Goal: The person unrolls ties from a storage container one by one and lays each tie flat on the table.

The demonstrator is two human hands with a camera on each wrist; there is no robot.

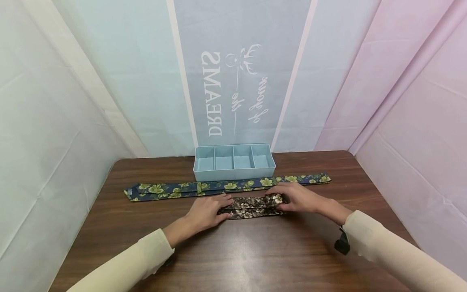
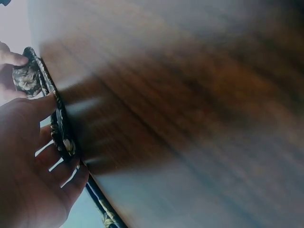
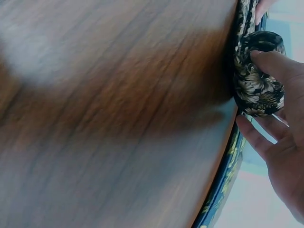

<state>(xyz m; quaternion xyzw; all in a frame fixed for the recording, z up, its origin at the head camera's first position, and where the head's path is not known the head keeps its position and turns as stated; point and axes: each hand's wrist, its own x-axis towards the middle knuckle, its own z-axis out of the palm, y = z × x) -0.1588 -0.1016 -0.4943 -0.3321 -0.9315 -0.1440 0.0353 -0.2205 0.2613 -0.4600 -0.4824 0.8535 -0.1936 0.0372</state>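
A black necktie with cream flowers lies folded lengthwise on the table between both hands. Its right end is coiled into a thick roll, which stands up in the right wrist view. My right hand holds this roll, thumb on the near side and fingers behind it, partly hidden. At the left end of the black tie, my left hand rests with fairly straight fingers on the fabric and the thumb along the near edge. A navy necktie with green-yellow flowers stretches across the table just beyond the hands.
Behind the navy tie stands a light blue box with several compartments, close to the table's back edge. The brown wooden table extends toward me. Pale fabric walls enclose the back and both sides, with printed lettering at the back.
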